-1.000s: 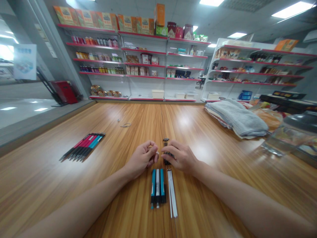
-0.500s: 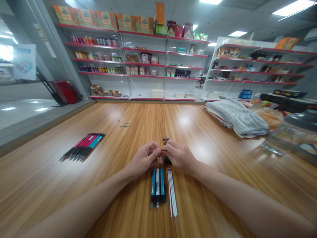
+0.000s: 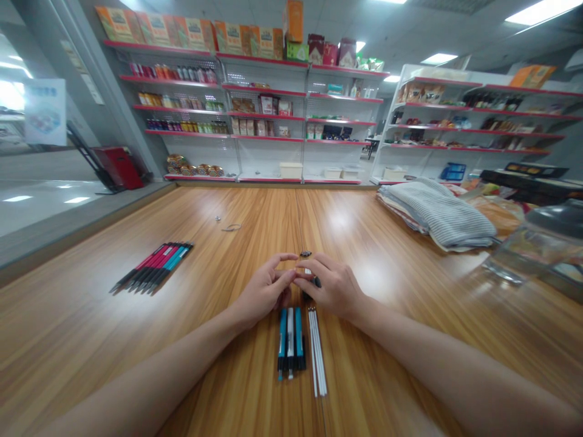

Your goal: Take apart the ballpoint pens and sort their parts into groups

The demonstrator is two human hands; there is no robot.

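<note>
My left hand (image 3: 268, 288) and my right hand (image 3: 334, 285) meet over the table, thumbs and fingers curled toward each other with their tips nearly touching. What lies between the fingertips is too small or hidden to make out. Just below them lie blue and white pen barrels (image 3: 290, 340) with black ends, side by side. Several thin white pen refills (image 3: 317, 355) are lined up to their right. Dark small parts (image 3: 305, 254) sit beyond the fingertips, and more black pieces are partly covered by my right hand.
A row of red and blue pens (image 3: 155, 267) with black grips lies at left on the wooden table (image 3: 255, 206). Farther back is a small loop (image 3: 231, 227). Folded striped cloth (image 3: 439, 212) and a clear jar (image 3: 523, 249) stand at right. Stocked shelves (image 3: 259, 115) line the back.
The fingers of both hands have spread a little; my left index finger is straighter and my right fingers have lifted. The pens and refills have stayed put.
</note>
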